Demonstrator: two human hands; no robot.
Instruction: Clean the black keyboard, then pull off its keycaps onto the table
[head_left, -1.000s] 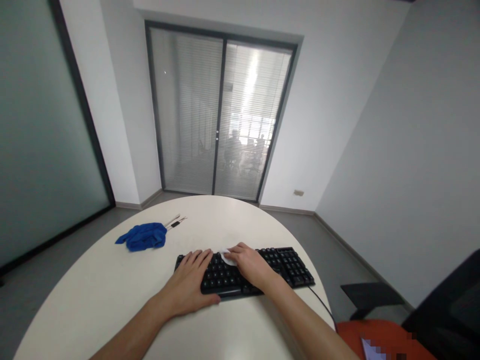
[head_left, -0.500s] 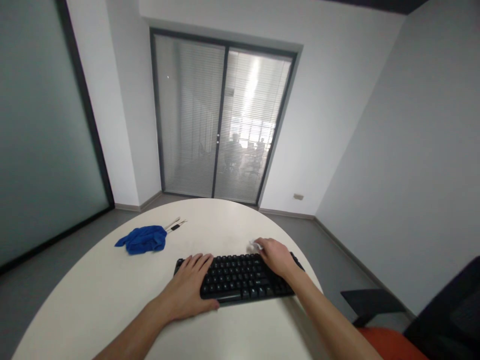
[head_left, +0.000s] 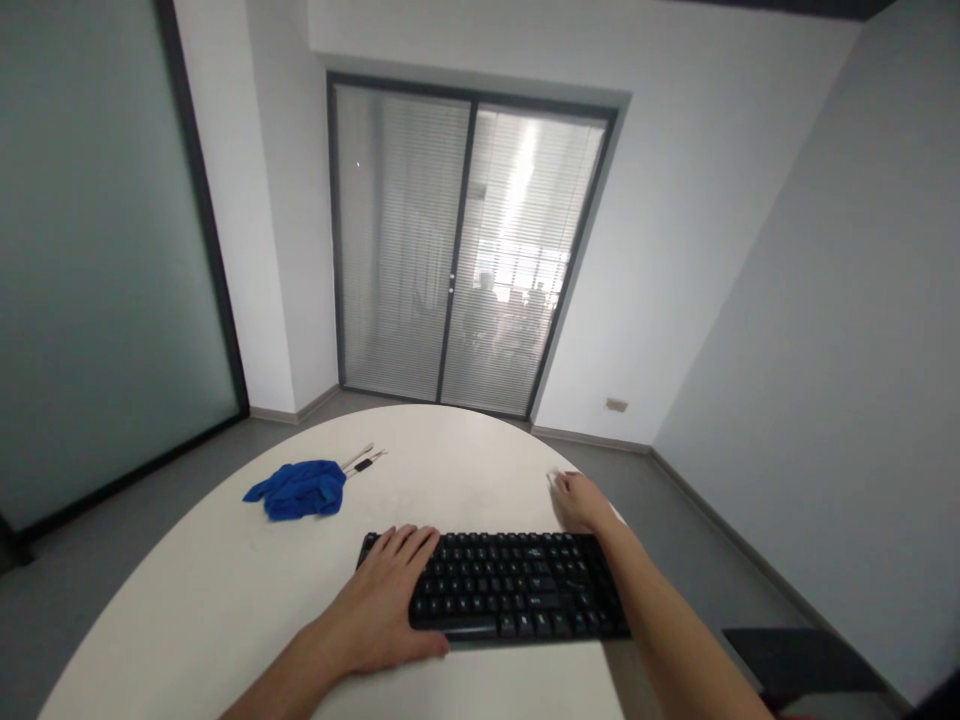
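Note:
A black computer keyboard [head_left: 517,585] lies on the round white table. Across its left end sits my left hand [head_left: 386,600], with the fingers reaching over the keys to the back edge and the thumb along the front edge, holding it. My right hand [head_left: 585,502] is closed on a small white tissue [head_left: 553,478], low over the table just behind the keyboard's right end. Only a bit of the tissue shows beyond the fingers. My right forearm passes over the keyboard's right edge.
A crumpled blue cloth [head_left: 304,490] lies at the table's left, with a thin white stick [head_left: 358,456] and a small tool with a black part [head_left: 364,465] beside it. The round white table [head_left: 450,460] has its edge close to my right hand. A black chair armrest [head_left: 802,660] stands at lower right.
My right hand has moved off the keyboard's back edge, to the right and farther back, with the tissue. My left hand stays on the keyboard. The whole view has shifted slightly.

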